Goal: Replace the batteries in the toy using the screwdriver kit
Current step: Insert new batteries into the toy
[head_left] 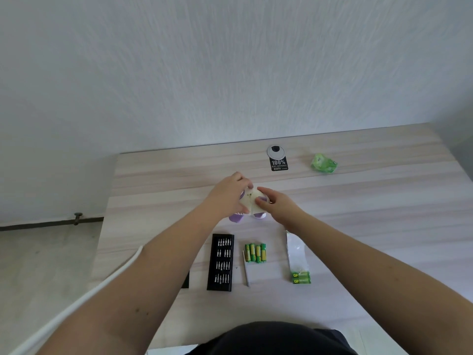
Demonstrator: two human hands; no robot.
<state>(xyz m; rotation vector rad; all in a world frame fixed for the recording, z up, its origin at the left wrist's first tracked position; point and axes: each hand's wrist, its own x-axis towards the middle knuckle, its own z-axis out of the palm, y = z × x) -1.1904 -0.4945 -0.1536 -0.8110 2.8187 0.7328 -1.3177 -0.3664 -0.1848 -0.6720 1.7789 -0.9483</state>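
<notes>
At mid-frame one toy (252, 201) sits between my left hand (230, 197) and right hand (277, 204), both curled around it. Below on the counter (384, 201): one bit case (220, 262), one screwdriver (246, 269), four loose batteries (255, 253), two wrapped batteries (301, 277).

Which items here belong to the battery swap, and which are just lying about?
Job: toy, held by left hand and right hand; bit case; screwdriver; loose batteries; battery pack.
Lying about: green wrapper; black sticker.
</notes>
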